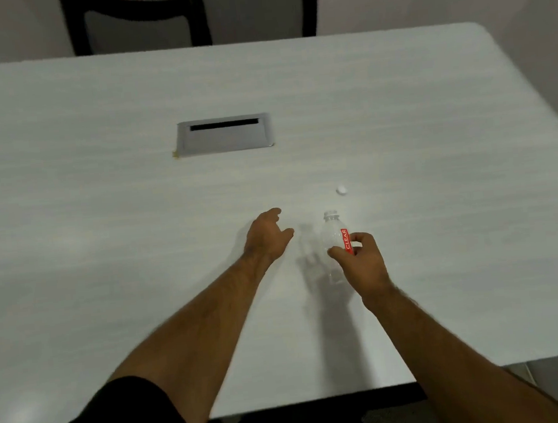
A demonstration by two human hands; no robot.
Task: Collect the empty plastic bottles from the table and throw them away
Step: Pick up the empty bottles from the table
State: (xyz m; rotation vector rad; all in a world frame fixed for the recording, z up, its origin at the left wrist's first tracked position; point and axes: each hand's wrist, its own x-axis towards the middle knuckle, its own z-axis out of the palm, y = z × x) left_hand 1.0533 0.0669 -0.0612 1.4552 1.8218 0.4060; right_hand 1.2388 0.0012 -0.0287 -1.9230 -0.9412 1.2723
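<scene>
Two bare hands over a white table, one holding an empty bottle.

The left hand [268, 234] hovers with fingers loosely spread, holding nothing. Just right of it, the right hand [359, 260] grips the clear, uncapped plastic bottle [334, 237] by its red label. A white cap [341, 190] lies beyond on the table [100, 193].

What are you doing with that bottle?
A person is clearing up at a white table. Their right hand grips a clear, empty plastic bottle with a red label, and the bottle has no cap on. A small white cap lies on the table just beyond it. The left hand is open beside the bottle, holding nothing. A grey cable hatch sits in the middle of the table, and a black chair stands on the far side.
</scene>
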